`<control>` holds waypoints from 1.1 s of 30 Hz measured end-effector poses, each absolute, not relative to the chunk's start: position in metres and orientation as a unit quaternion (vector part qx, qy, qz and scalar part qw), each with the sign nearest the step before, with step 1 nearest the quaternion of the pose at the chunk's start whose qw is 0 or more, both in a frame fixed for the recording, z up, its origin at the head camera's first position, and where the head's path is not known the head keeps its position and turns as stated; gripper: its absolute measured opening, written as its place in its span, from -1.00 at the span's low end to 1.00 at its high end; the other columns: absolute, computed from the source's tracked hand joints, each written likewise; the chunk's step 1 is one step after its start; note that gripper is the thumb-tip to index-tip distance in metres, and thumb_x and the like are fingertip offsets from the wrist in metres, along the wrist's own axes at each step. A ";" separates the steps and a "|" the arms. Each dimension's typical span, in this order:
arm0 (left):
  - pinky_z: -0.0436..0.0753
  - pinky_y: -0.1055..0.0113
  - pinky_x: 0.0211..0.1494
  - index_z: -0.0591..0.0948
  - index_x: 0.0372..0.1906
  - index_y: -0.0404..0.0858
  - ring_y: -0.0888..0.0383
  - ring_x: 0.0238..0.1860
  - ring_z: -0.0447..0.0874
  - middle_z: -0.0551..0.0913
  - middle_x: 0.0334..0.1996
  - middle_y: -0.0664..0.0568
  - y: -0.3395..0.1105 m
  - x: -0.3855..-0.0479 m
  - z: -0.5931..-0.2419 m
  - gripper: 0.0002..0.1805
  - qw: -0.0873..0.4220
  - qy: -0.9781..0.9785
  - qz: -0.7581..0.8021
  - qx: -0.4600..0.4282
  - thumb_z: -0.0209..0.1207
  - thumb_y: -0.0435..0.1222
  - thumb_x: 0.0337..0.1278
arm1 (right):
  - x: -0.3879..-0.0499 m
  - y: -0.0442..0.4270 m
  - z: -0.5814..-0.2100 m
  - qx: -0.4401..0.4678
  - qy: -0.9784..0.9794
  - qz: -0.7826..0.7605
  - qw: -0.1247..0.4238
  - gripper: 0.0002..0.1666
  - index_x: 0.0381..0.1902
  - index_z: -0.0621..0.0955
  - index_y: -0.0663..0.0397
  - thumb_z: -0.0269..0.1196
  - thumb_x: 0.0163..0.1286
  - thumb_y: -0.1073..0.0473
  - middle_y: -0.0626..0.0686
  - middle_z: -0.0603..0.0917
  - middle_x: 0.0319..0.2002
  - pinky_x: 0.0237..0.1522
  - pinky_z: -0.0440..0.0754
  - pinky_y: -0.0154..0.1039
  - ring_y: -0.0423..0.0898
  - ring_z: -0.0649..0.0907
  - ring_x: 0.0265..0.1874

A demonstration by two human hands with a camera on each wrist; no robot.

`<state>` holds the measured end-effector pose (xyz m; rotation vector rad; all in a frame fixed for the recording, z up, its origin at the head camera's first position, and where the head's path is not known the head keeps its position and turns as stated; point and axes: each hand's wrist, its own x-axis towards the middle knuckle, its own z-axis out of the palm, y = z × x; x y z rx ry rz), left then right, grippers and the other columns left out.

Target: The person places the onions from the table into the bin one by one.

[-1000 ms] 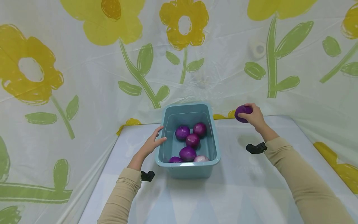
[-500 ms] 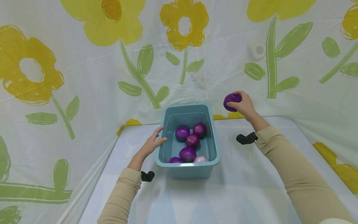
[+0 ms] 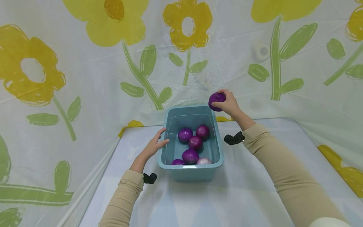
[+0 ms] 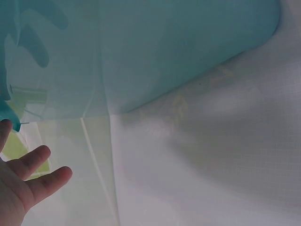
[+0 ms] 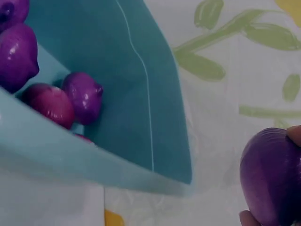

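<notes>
My right hand [image 3: 229,103] grips a purple onion [image 3: 216,101] between thumb and fingers, held up near the far right corner of a blue-green plastic bin [image 3: 190,171]. In the right wrist view this onion [image 5: 269,176] appears at the lower right, outside the bin wall, with only fingertips showing. Several more onions lie in the bin, among them a purple onion [image 3: 185,134] and a paler onion [image 3: 204,161]. My left hand [image 3: 151,145] is at the bin's left rim with fingers spread. From the left wrist, the same hand [image 4: 23,181] shows beside the outer wall.
The bin stands on a pale table [image 3: 249,183]. Behind and around it hangs a white curtain [image 3: 227,63] printed with yellow flowers and green leaves. A black wrist device [image 3: 234,138] sticks out from the right cuff, and another [image 3: 149,178] from the left.
My right hand has carried the onion leftward and somewhat upward, from right of the bin to its far right corner. The left hand and the bin have stayed put.
</notes>
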<state>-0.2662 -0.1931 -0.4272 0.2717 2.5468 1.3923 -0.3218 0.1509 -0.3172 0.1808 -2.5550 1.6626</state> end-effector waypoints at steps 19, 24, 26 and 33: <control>0.20 -0.25 0.22 0.00 0.40 0.11 -0.21 0.38 -0.02 0.01 0.41 -0.09 -0.193 -0.267 -0.428 -0.25 0.115 0.868 0.475 0.090 0.02 0.09 0.14 | -0.316 0.096 -0.333 0.122 -0.852 0.508 0.017 -0.37 0.13 0.35 0.22 0.29 0.11 0.24 0.27 0.34 0.16 0.11 0.43 0.09 0.19 0.37 0.13; 0.19 -0.25 0.22 -0.01 0.40 0.10 -0.21 0.38 -0.03 0.00 0.42 -0.09 -0.193 -0.267 -0.428 -0.24 0.117 0.868 0.473 0.093 0.02 0.09 0.15 | -0.314 0.087 -0.338 0.146 -0.861 0.487 0.008 -0.38 0.12 0.36 0.25 0.29 0.10 0.23 0.27 0.37 0.12 0.10 0.43 0.06 0.17 0.39 0.10; 0.18 -0.25 0.23 -0.02 0.41 0.09 -0.21 0.39 -0.05 -0.01 0.42 -0.10 -0.193 -0.267 -0.427 -0.24 0.121 0.866 0.475 0.094 0.01 0.08 0.16 | -0.313 0.085 -0.340 0.159 -0.864 0.477 0.000 -0.37 0.13 0.36 0.26 0.29 0.10 0.22 0.27 0.39 0.12 0.11 0.43 0.05 0.17 0.41 0.08; 0.14 -0.26 0.24 -0.05 0.42 0.02 -0.23 0.39 -0.10 -0.06 0.43 -0.13 -0.194 -0.268 -0.428 -0.25 0.129 0.861 0.482 0.095 0.00 0.00 0.21 | -0.308 0.081 -0.348 0.180 -0.880 0.439 -0.024 -0.32 0.16 0.38 0.16 0.33 0.10 0.12 0.22 0.41 0.15 0.11 0.44 0.03 0.14 0.43 0.09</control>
